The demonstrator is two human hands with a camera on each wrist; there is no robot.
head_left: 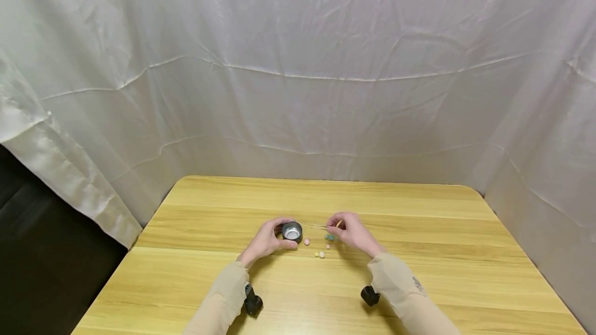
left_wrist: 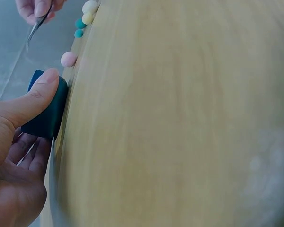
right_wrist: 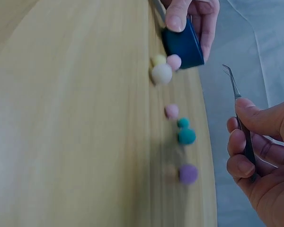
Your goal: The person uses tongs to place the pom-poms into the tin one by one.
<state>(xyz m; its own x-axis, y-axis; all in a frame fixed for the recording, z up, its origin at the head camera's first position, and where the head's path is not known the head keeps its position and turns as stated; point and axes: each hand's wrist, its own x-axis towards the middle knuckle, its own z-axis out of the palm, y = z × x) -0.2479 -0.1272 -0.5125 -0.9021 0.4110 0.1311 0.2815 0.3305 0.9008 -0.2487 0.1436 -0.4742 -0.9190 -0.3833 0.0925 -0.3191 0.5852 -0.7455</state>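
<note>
A small dark blue round tin point(head_left: 292, 231) with a shiny inside stands on the wooden table point(head_left: 419, 273). My left hand point(head_left: 269, 240) grips its side, thumb point(left_wrist: 40, 92) pressed on the tin point(left_wrist: 47, 113). My right hand point(head_left: 352, 232) pinches thin metal tweezers point(right_wrist: 240, 113), their tips raised above the table and pointing at the tin point(right_wrist: 183, 42); nothing shows between the tips. Several small pompoms lie between the hands: pink point(head_left: 307, 242), teal point(right_wrist: 186, 136), purple point(right_wrist: 188, 173), white point(right_wrist: 161, 74) and yellow point(right_wrist: 158, 60).
White cloth point(head_left: 298, 92) hangs behind the table and along both sides. A dark gap point(head_left: 42, 252) opens beyond the table's left edge. Black wrist cameras point(head_left: 253, 304) sit under both sleeves. Bare tabletop stretches to the right and far side.
</note>
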